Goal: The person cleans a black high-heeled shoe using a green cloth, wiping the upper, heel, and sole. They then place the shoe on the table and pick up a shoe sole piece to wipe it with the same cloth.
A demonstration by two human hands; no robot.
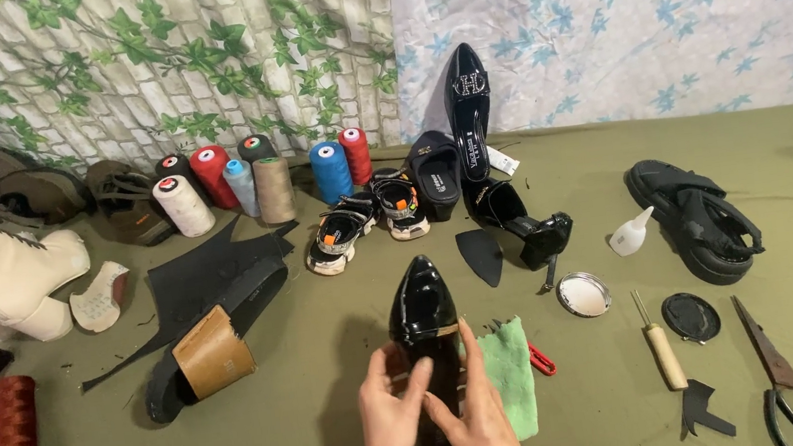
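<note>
A: Where's the shoe relative to the hands?

B: Black patent pointed shoe lies between them, long axis running straight away from the wearer, toe far. Left hand and right hand both curl onto its sides, fingers half closed; equally near.

A: Anything unclear?

B: Heel end is cut off by the frame edge. Green cloth touches its right side; red-handled tool mostly hidden behind it.
</note>
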